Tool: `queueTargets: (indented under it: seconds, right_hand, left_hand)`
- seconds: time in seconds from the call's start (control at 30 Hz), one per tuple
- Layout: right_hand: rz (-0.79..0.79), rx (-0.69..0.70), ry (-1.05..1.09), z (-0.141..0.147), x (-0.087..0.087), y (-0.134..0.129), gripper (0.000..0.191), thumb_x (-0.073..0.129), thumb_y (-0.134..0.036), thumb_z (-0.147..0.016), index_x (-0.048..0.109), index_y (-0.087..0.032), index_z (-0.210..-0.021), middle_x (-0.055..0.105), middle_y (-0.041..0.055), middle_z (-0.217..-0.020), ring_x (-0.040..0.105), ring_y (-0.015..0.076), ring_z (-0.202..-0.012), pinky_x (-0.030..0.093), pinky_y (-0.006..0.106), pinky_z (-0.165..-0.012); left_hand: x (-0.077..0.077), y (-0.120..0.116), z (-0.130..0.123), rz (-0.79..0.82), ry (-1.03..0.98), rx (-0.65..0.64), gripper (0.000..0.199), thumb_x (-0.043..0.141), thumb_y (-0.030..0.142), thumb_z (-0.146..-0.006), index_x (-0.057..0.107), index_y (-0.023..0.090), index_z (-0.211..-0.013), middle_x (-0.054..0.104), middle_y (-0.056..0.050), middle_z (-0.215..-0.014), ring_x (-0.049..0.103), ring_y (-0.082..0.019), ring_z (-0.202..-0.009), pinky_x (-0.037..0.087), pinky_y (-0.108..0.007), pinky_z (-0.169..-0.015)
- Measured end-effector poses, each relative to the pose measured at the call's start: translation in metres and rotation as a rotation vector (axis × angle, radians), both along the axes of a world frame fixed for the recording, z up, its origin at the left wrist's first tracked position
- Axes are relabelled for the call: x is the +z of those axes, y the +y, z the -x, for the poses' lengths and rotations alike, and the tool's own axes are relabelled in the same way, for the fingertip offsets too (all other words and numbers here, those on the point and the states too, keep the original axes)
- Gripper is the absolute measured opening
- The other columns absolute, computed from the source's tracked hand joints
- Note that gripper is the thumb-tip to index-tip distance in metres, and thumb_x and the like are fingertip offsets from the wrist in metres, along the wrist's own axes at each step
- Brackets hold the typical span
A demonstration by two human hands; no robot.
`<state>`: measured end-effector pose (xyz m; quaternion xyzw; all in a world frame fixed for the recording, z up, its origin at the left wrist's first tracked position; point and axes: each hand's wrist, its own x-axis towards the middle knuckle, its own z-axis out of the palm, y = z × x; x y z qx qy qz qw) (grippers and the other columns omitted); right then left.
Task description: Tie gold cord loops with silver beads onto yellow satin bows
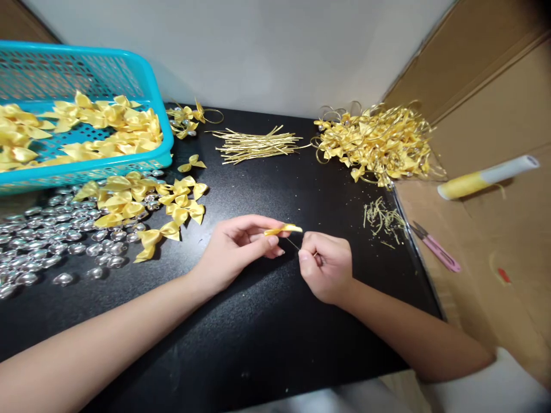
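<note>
One satiny yellow ribbon (294, 228) pinched in left hand (241, 246), thin strand (293, 244) in right hand (326, 266).

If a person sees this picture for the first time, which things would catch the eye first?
Probably the bright turquoise basket at the upper left, with yellow bows inside it. Next, the big tangled heap of yellow bows and gold loops at the far right of the black table, and the many shiny silver beads at the left. In the middle, the left hand holds a yellow piece beside the right hand.
</note>
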<state>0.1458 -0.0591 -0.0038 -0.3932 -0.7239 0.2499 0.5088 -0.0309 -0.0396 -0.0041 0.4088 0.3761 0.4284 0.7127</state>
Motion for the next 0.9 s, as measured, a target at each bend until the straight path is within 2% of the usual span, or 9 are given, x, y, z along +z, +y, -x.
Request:
queueTargets:
  seconds: [0.1,0.2,0.27,0.47,0.6,0.9]
  right_hand:
    - [0.004,-0.006,-0.002,-0.0008,-0.0008,0.0000,0.028,0.049,-0.009,-0.079,0.036,-0.020,-0.057,0.032,-0.0069,-0.051,0.030,0.0048,-0.044,0.026,0.020,-0.044]
    - [0.008,0.000,0.001,-0.0009,-0.0025,0.0002,0.028,0.048,-0.011,-0.081,0.037,-0.020,-0.057,0.034,-0.0067,-0.052,0.031,0.0052,-0.044,0.027,0.020,-0.044]
    - [0.005,0.007,-0.003,-0.0008,-0.0035,0.0006,0.028,0.048,-0.010,-0.081,0.037,-0.020,-0.058,0.035,-0.0067,-0.052,0.031,0.0051,-0.044,0.027,0.021,-0.044]
    - [0.024,0.036,-0.019,-0.0011,-0.0043,0.0020,0.027,0.049,-0.010,-0.082,0.039,-0.019,-0.059,0.035,-0.0066,-0.053,0.031,0.0049,-0.046,0.027,0.020,-0.046]
    - [0.035,0.051,-0.027,-0.0014,-0.0043,0.0028,0.026,0.050,-0.010,-0.084,0.041,-0.019,-0.060,0.035,-0.0065,-0.055,0.032,0.0050,-0.047,0.028,0.020,-0.047]
    - [0.045,0.082,-0.034,-0.0011,-0.0054,0.0035,0.026,0.049,-0.010,-0.085,0.041,-0.019,-0.063,0.036,-0.0061,-0.057,0.034,0.0057,-0.050,0.030,0.021,-0.049]
  left_hand:
    - [-0.0015,0.0012,-0.0010,0.070,-0.071,0.026,0.017,0.082,0.032,-0.072,0.081,0.020,-0.084,0.077,-0.004,-0.075,0.068,-0.011,-0.069,0.054,-0.018,-0.069]
    - [-0.0031,0.0041,-0.0031,0.160,-0.081,0.105,0.017,0.088,0.024,-0.064,0.080,0.021,-0.079,0.078,-0.001,-0.079,0.067,-0.007,-0.071,0.052,-0.015,-0.072]
    - [-0.0036,0.0058,-0.0040,0.215,-0.109,0.110,0.024,0.090,0.019,-0.059,0.081,0.022,-0.081,0.078,0.000,-0.083,0.067,-0.007,-0.074,0.052,-0.014,-0.073]
    - [-0.0038,0.0072,-0.0020,0.284,-0.223,-0.021,0.029,0.088,0.017,-0.064,0.080,0.020,-0.091,0.078,-0.002,-0.091,0.065,-0.006,-0.073,0.053,-0.013,-0.070]
    - [-0.0023,0.0079,-0.0004,0.354,-0.295,-0.097,0.033,0.089,0.016,-0.062,0.080,0.021,-0.094,0.077,0.000,-0.088,0.064,-0.005,-0.067,0.053,-0.013,-0.066]
    - [0.0006,0.0090,0.0010,0.459,-0.362,-0.143,0.036,0.090,0.013,-0.058,0.079,0.019,-0.091,0.074,0.001,-0.079,0.064,-0.005,-0.063,0.054,-0.013,-0.062]
